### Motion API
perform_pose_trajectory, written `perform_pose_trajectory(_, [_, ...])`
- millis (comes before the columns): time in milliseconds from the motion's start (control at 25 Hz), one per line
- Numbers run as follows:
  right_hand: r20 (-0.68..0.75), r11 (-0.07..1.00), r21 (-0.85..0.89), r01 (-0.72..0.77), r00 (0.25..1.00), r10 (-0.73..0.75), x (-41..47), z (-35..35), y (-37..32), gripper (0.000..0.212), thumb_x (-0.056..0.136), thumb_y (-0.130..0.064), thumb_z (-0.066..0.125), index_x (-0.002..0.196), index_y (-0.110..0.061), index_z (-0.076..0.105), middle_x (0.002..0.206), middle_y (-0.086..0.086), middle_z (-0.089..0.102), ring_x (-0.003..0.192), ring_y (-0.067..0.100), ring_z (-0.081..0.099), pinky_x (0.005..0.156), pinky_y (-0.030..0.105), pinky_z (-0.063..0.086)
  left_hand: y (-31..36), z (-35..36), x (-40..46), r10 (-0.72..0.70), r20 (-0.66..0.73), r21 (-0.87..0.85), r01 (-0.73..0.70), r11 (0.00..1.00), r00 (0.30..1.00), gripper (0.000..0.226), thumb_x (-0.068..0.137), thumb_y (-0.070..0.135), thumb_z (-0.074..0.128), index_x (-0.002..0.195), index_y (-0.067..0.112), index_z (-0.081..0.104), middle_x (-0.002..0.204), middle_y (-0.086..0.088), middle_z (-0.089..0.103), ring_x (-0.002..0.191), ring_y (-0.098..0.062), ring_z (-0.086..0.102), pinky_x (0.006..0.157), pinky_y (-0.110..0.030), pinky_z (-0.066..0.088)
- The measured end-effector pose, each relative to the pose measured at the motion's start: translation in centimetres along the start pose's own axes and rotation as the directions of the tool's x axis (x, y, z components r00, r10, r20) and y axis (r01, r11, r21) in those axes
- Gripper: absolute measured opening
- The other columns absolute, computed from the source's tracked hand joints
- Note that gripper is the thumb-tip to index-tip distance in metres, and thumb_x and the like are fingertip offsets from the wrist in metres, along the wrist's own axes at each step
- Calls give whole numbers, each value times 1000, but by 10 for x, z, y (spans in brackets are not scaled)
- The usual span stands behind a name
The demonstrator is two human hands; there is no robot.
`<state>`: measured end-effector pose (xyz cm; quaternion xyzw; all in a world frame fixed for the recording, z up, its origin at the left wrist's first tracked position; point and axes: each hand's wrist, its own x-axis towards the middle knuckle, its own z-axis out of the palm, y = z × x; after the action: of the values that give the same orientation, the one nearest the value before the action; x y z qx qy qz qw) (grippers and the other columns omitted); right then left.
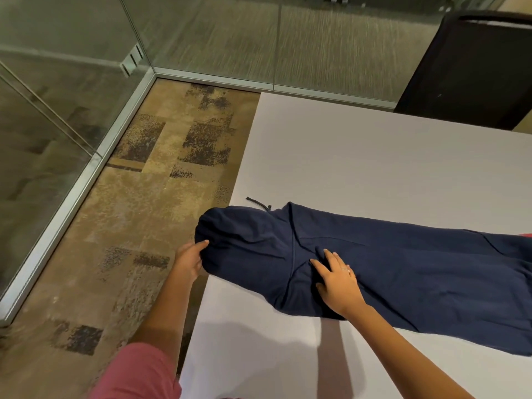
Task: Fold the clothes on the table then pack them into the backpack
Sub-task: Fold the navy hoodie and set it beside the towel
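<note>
While laid crosswise, hoodie (pixel 374 269), hood pointing left

left hand (pixel 190 256) fingers curled in a grip, right hand (pixel 338 279) flat, fingers spread, both arms extended

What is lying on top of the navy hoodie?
Only the right hand lies flat on the navy hoodie. The left hand grips its hood end; anything beneath is covered.
</note>
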<state>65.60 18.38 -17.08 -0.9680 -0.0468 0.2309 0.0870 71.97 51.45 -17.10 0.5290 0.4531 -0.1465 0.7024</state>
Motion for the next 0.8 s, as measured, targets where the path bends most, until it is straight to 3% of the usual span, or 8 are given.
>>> perform_pose_trajectory(40, [13, 1000, 14, -11, 1000, 10, 0, -2, -2, 58, 95, -25, 50, 149, -28, 28, 160, 6, 7, 148, 28, 4, 117, 49, 15, 4, 1, -6, 47, -32, 25, -46, 999, 998, 8, 94, 6, 56, 98, 8, 63, 108, -16, 63, 91, -30, 60, 63, -21, 51])
perform_pose_trajectory(120, [55, 997, 64, -33, 998, 30, 3, -9, -4, 55, 95, -28, 52, 146, -27, 34, 159, 6, 12, 147, 28, 11, 117, 47, 20, 10, 3, -14, 174, -2, 32, -174, 984, 985, 14, 90, 6, 55, 91, 16, 64, 93, -6, 66, 92, -27, 61, 67, -27, 49])
perform_pose_trajectory(280, [72, 870, 475, -133, 991, 112, 4, -44, -9, 38, 94, -27, 58, 131, -18, 56, 141, 5, 43, 128, 24, 45, 105, 31, 36, 24, 27, -41, 401, 215, -6, -409, 912, 891, 16, 79, 9, 56, 92, 14, 64, 104, -7, 65, 99, -23, 59, 82, -34, 49])
perform_pose_trajectory(440, [180, 315, 915, -253, 953, 244, -7, -78, -3, 19, 94, -30, 57, 106, -18, 67, 105, 5, 69, 104, 19, 63, 87, 31, 50, 10, 89, -93, 718, 509, 252, -880, 402, 474, 4, 73, 17, 56, 69, 18, 54, 136, -2, 47, 117, -1, 49, 96, -18, 40])
perform_pose_trajectory(560, [286, -156, 954, -256, 932, 221, -12, -87, 20, 48, 96, -53, 43, 113, -13, 64, 107, 9, 71, 102, 26, 65, 80, 37, 53, -42, 145, -129, 656, 734, 153, -984, 89, 173, 7, 77, 15, 55, 79, 9, 57, 142, -8, 44, 130, -22, 43, 105, -38, 37])
perform_pose_trajectory(640, [317, -362, 903, -230, 926, 204, -18, -87, 43, 63, 94, -61, 32, 119, -11, 61, 115, 13, 68, 108, 29, 63, 79, 40, 53, -84, 166, -142, 428, 899, 147, -983, -108, 87, 21, 84, 24, 57, 101, 13, 63, 153, -4, 32, 141, -26, 27, 111, -48, 28])
perform_pose_trajectory(720, [374, -402, 876, -268, 902, 214, -25, -82, 62, 70, 92, -67, 27, 119, -11, 61, 117, 14, 66, 111, 30, 61, 81, 44, 51, -117, 170, -142, 213, 971, 158, -953, -257, 104, 35, 90, 32, 55, 124, 23, 57, 159, 1, 18, 148, -22, 5, 113, -55, 11])
perform_pose_trajectory(800, [389, -274, 907, -319, 885, 255, -32, -76, 72, 71, 87, -74, 33, 121, -17, 60, 119, 9, 66, 110, 29, 60, 84, 46, 51, -135, 161, -136, 183, 978, 161, -923, -350, 101, 41, 94, 34, 49, 134, 27, 49, 160, 2, 14, 148, -20, 0, 113, -56, 9])
